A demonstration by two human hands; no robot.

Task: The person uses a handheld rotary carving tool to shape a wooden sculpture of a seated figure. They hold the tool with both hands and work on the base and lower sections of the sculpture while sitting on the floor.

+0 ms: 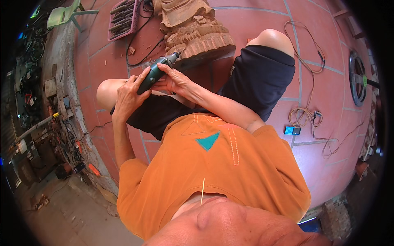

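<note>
A dark green rotary tool (pixel 152 76) lies slantwise over my left thigh, its grey nose pointing up and away from me. Around the rear part of its body my left hand (pixel 128 97) is closed. My right hand (pixel 176 81) grips the front part, thumb on top and fingers underneath. Just beyond the nose stands a brown carved wooden figure (pixel 193 30) with a ridged base, its top cut off by the picture's edge. The tool's tip is close to the base, but whether they touch I cannot tell.
A pink basket (pixel 134 28) of chisel-like tools sits beyond my left knee, near a black cord and wood chips. A light green chair (pixel 61 15) is at far left. To the right lie a tangled brown cable (pixel 301 117), a blue phone (pixel 292 130) and a black wheel (pixel 356 78).
</note>
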